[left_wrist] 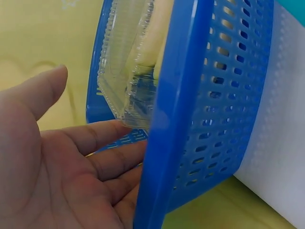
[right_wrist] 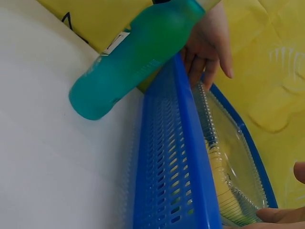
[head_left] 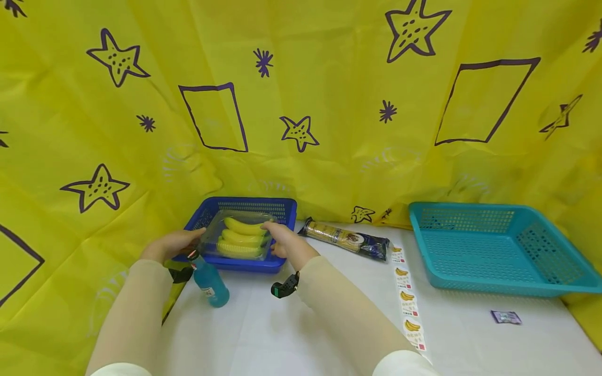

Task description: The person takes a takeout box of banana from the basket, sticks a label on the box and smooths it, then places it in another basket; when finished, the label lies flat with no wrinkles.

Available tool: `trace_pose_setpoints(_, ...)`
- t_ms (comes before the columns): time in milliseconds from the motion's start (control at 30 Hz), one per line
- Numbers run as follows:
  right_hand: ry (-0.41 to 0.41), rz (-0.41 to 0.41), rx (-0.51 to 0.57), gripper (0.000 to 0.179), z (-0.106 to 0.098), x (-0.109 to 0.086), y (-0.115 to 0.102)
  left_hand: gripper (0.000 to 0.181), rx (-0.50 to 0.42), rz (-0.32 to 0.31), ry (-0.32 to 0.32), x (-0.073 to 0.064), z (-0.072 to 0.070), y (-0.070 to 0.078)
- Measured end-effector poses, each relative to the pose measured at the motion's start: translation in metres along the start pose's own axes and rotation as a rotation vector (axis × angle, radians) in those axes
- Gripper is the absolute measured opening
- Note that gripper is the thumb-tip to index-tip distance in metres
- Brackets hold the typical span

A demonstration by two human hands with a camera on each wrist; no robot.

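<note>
A clear plastic box (head_left: 212,232) of yellow bananas (head_left: 241,238) sits in the blue basket (head_left: 254,265) at the back left. At the box's left end is my left hand (head_left: 175,243), its fingers (left_wrist: 102,136) stretched inside the basket rim and its thumb raised apart. The left fingertips meet the lower edge of the box. My right hand (head_left: 288,244) is at the other end, fingers (right_wrist: 274,214) against the box and thumb held away from it in the right wrist view. A teal bottle (head_left: 210,284) stands tilted in view before the basket's left front.
Right of the basket lies a long noodle packet (head_left: 348,238). A teal basket (head_left: 470,261) stands on the far right, with a small purple packet (head_left: 506,317) in front. A strip of banana stickers (head_left: 407,296) runs along the white table. Yellow cloth (head_left: 329,172) hangs behind.
</note>
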State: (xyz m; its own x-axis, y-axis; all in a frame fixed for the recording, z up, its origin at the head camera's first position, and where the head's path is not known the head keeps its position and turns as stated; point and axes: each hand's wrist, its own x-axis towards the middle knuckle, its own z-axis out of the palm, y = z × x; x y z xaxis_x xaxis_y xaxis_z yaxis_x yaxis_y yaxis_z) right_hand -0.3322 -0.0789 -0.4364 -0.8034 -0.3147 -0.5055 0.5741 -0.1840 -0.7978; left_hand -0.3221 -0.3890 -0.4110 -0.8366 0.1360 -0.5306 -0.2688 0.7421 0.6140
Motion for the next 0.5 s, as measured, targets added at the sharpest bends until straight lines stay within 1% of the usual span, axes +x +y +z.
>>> trace_pose_setpoints(100, 0.010, 0.006, -0.015, 0.083, 0.0013, -0.0007, 0.0000, 0.090, 0.003, 0.000, 0.001, 0.0001, 0.0005, 0.0013)
trace_pose_setpoints(233, 0.011, 0.009, -0.005, 0.083, 0.0031, 0.0007, 0.0004, 0.100, -0.011, 0.003, 0.000, -0.0012, 0.0003, 0.0028)
trace_pose_setpoints(333, 0.019, 0.017, -0.002, 0.082, 0.0045, 0.0026, 0.0009, 0.103, -0.032, 0.008, -0.007, -0.0026, -0.0005, 0.0024)
trace_pose_setpoints(400, 0.027, 0.019, -0.008, 0.081, 0.0052, 0.0032, 0.0013, 0.104, -0.039, 0.006, -0.009, -0.0038, -0.0011, 0.0018)
trace_pose_setpoints(500, 0.021, -0.002, -0.032, 0.076, 0.0061, 0.0032, 0.0024, 0.102, -0.066, 0.003, -0.004, -0.0051, -0.0017, -0.0001)
